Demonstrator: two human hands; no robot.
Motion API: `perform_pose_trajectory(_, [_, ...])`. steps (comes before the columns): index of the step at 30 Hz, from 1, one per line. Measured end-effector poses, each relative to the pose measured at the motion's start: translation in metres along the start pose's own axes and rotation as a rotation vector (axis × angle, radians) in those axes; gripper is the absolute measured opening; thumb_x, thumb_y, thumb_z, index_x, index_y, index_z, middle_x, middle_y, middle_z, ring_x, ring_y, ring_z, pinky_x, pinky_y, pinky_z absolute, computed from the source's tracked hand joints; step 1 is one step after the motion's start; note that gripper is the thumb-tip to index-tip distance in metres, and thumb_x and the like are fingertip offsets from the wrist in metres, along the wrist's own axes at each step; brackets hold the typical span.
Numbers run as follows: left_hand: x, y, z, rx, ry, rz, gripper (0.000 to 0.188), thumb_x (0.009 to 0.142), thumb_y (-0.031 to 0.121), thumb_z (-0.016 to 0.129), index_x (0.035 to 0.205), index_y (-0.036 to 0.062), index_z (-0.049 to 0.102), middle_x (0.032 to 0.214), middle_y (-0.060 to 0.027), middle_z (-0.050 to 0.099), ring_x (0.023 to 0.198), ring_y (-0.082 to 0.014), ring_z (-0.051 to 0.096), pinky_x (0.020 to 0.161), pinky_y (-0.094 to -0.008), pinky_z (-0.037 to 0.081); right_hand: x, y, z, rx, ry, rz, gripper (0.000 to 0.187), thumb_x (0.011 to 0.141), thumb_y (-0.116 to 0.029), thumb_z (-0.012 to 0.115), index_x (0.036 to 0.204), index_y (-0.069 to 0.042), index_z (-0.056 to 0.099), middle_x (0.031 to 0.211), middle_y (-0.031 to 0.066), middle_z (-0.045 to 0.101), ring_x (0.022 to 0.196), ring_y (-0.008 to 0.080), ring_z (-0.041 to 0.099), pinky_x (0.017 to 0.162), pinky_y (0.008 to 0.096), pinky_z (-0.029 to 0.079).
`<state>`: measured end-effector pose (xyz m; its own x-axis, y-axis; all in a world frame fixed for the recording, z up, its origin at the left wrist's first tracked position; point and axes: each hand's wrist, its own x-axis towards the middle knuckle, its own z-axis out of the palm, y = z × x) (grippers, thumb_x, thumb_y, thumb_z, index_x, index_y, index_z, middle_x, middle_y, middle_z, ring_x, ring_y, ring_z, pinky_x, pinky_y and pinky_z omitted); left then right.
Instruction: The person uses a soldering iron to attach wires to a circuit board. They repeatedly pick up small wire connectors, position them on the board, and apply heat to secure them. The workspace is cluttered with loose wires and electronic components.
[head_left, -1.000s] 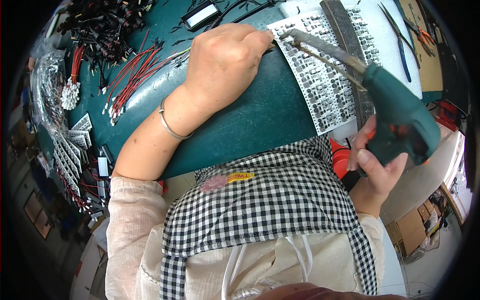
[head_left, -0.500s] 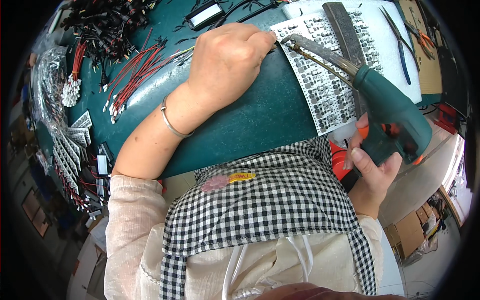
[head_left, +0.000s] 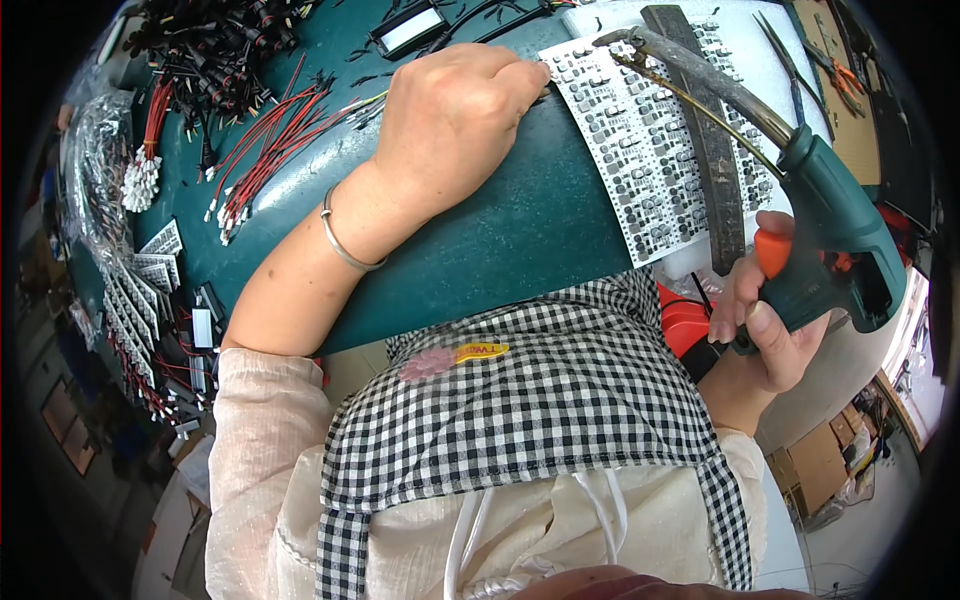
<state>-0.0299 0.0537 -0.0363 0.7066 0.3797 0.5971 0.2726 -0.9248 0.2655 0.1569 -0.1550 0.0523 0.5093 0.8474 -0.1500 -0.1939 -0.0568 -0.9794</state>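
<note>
My left hand [head_left: 445, 125] is closed in a pinch at the left edge of a white circuit board panel [head_left: 628, 150] covered in small parts. Whatever sits between its fingertips is mostly hidden; a dark bit shows beneath them. My right hand [head_left: 770, 330] grips the handle of a green soldering gun [head_left: 835, 190] with an orange trigger. Its long metal barrel and thin brass-coloured feed tube reach left over the panel, the tip apart from my left fingers. A dark flat bar [head_left: 715, 165] lies across the panel, beneath the barrel.
Red and black wires with white connectors [head_left: 255, 165] lie left of my left hand. Beyond are a pile of black cables [head_left: 225, 60] and small boards [head_left: 135, 310]. A white foam pad [head_left: 775, 95] lies under the panel, with pliers [head_left: 840, 75] at the far right.
The soldering gun has moved right with my right hand, its tip leaving my left fingertips and now over the panel. My left hand has hardly moved.
</note>
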Motion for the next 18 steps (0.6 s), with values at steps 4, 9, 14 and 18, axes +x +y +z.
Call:
perform_pose_trajectory(4, [-0.002, 0.001, 0.0, 0.004, 0.016, -0.008, 0.017, 0.071, 0.003, 0.075, 0.086, 0.0067, 0.068, 0.074, -0.0063, 0.069, 0.065, -0.023, 0.066, 0.056, -0.0321, 0.053, 0.001, 0.002, 0.0, 0.03, -0.017, -0.009, 0.073, 0.071, -0.013, 0.076, 0.125, 0.019, 0.038, 0.07, 0.0128, 0.054, 0.044, 0.0135, 0.049, 0.039, 0.0247, 0.041])
perform_pose_trajectory(9, [-0.001, 0.002, -0.006, 0.023, -0.043, -0.02, 0.017, 0.07, 0.001, 0.073, 0.085, 0.0068, 0.068, 0.074, -0.0067, 0.069, 0.066, -0.0238, 0.067, 0.057, -0.0329, 0.053, 0.002, 0.001, -0.006, 0.066, -0.058, -0.012, 0.074, 0.072, -0.011, 0.073, 0.128, 0.019, 0.035, 0.07, 0.0118, 0.052, 0.045, 0.0146, 0.049, 0.04, 0.0259, 0.043])
perform_pose_trajectory(14, [-0.001, 0.009, -0.01, 0.079, -0.118, -0.073, 0.014, 0.07, 0.003, 0.063, 0.083, 0.0067, 0.065, 0.073, -0.0069, 0.066, 0.068, -0.0242, 0.066, 0.057, -0.0345, 0.053, -0.001, 0.004, -0.016, 0.138, -0.152, -0.011, 0.073, 0.077, -0.01, 0.068, 0.132, 0.017, 0.029, 0.07, 0.0095, 0.049, 0.048, 0.0146, 0.049, 0.043, 0.0272, 0.046])
perform_pose_trajectory(18, [0.006, 0.012, -0.013, 0.049, -0.194, -0.12, 0.008, 0.073, 0.006, 0.063, 0.082, 0.0062, 0.062, 0.071, -0.0074, 0.063, 0.068, -0.0263, 0.065, 0.057, -0.0372, 0.052, 0.0, 0.007, -0.023, 0.12, -0.206, -0.061, 0.068, 0.08, -0.008, 0.064, 0.134, 0.015, 0.029, 0.071, 0.0091, 0.048, 0.05, 0.0142, 0.05, 0.044, 0.027, 0.047])
